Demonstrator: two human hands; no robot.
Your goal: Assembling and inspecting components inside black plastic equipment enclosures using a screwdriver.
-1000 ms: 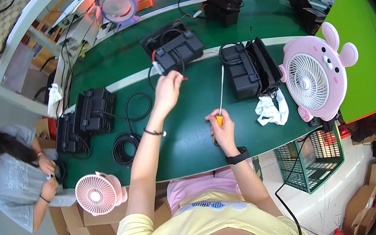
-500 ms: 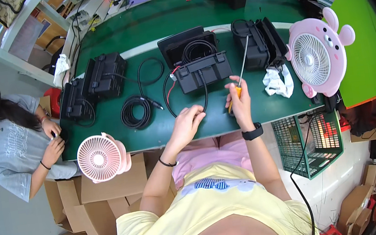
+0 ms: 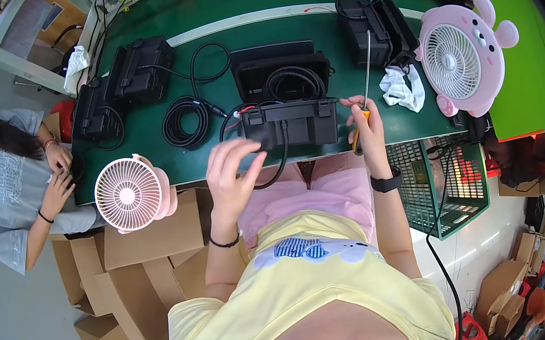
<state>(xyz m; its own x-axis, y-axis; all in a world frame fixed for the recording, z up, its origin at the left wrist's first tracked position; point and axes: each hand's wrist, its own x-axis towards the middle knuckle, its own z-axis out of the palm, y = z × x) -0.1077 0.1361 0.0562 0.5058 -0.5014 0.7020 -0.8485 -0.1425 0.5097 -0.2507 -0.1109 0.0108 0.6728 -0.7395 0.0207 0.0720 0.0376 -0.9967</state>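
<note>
- Holding a screwdriver [image 3: 366, 114] in the right hand [image 3: 372, 131], with the grip closed round its handle and its shaft pointing toward the far side of the desk [image 3: 146, 149]
- Raising the left hand [image 3: 228, 170] with its grip released and fingers bent, near the open black box [image 3: 291, 127]; cannot tell whether touching it
- Showing that box between both hands at the desk's near edge, with a coiled black hose [image 3: 302, 75] inside
- Showing a coiled black cable [image 3: 174, 129] left of it

Pink eared fan [image 3: 462, 61] beside white cloth [image 3: 404, 89]; small pink fan [image 3: 127, 194]; cardboard boxes [image 3: 125, 306]; green crate [image 3: 462, 221].
</note>
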